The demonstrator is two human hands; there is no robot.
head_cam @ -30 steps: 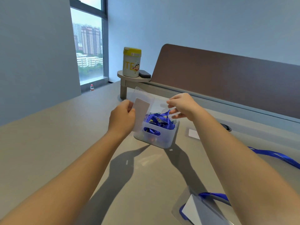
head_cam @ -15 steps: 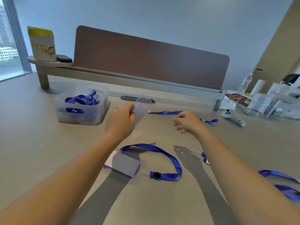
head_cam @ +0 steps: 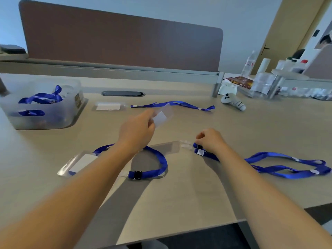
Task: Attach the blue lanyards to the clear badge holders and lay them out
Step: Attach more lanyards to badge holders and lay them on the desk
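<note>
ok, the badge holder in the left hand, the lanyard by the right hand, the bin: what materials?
Badge holder: looks like clear flexible plastic, glossy; a white card shows through. Lanyard: apparently flat woven fabric, slight sheen; it lies in limp loops. Bin: frosted translucent plastic, probably rigid; blue contents show faintly through its wall.

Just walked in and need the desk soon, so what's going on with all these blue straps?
A person is fitting lanyards to badge holders. The left hand holds a clear badge holder above the table; the right hand pinches the clip end of a loose blue lanyard. One finished set lies in front, another farther back, and more lanyards wait in the plastic bin.
</note>
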